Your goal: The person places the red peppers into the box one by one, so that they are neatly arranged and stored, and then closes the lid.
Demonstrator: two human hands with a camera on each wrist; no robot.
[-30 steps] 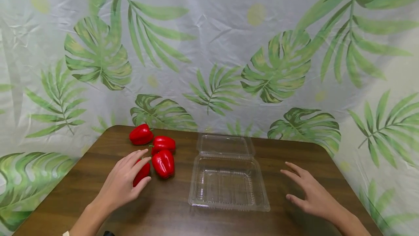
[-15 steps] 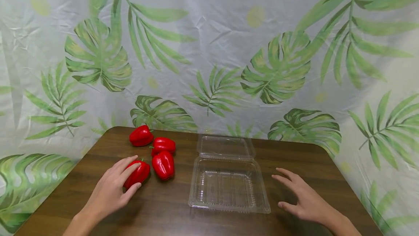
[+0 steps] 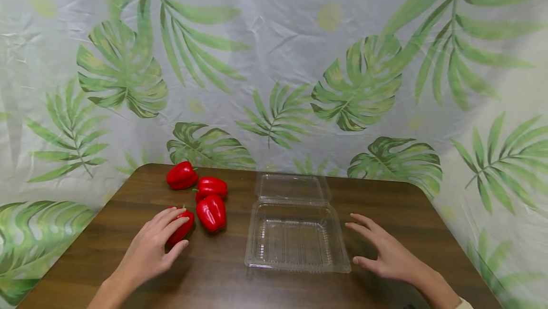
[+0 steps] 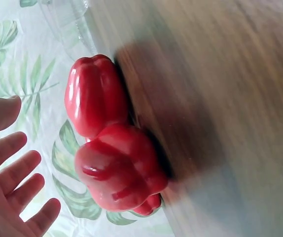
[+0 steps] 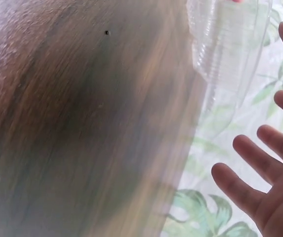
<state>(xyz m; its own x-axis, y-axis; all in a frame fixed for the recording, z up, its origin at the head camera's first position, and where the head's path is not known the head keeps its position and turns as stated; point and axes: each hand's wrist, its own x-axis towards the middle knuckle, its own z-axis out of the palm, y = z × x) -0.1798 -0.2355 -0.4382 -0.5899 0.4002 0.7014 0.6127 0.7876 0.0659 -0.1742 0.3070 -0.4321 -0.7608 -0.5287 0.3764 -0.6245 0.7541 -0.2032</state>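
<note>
My left hand (image 3: pixel 147 249) hovers with spread, relaxed fingers by the nearest red bell pepper (image 3: pixel 183 228), overlapping its left side in the head view. The left wrist view shows a gap between this hand (image 4: pixel 13 187) and that bell pepper (image 4: pixel 119 168). Behind it lie more red bell peppers: one front right (image 3: pixel 211 214), another just beyond (image 3: pixel 213 187), and a third at the back left (image 3: pixel 181 175). To the right of the clear plastic clamshell container (image 3: pixel 295 268), my right hand (image 3: pixel 385 254) is held with fingers apart, gripping nothing.
The container's hinged lid (image 3: pixel 293 188) lies folded back towards the table's far edge. A brown wooden table (image 3: pixel 222 285) carries everything. Behind it hangs a leaf-patterned sheet (image 3: pixel 274 61).
My left hand has drawn back to the left, uncovering more of the nearest bell pepper. My right hand has moved left, closer to the container. The bell peppers and container stay in place.
</note>
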